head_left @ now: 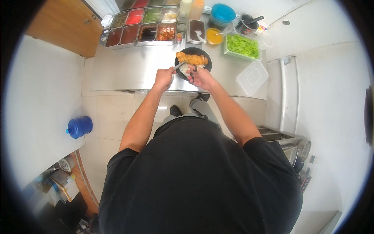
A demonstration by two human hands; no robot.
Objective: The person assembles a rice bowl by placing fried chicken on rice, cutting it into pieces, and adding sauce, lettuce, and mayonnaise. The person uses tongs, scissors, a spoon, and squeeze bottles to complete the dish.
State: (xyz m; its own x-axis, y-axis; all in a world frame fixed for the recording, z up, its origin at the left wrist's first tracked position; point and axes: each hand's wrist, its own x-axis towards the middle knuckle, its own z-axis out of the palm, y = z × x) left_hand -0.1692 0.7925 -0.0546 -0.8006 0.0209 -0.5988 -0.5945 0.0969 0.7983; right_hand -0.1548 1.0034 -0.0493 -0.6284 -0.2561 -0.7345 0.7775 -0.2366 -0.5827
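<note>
A black round bowl (209, 68) sits near the front edge of the steel counter, holding golden fried breaded cutlet (191, 59) at its far side and white rice (184, 70) nearer me. My left hand (164, 78) is closed around a slim grey utensil (180, 65) that points over the bowl's left side; its exact kind is unclear. Above the bowl's near right part, my right hand (200, 77) has its fingers curled on scissors (192, 74) with dark looped handles. The fingers partly cover the rice and the scissors.
Steel topping pans (129, 35) stand at the back left. Behind the bowl are a brown sauce pan with a spoon (199, 36) and a yellow sauce tub (214, 37). Chopped lettuce (242, 45) fills a box at right; a clear lid (252, 77) overhangs the front edge.
</note>
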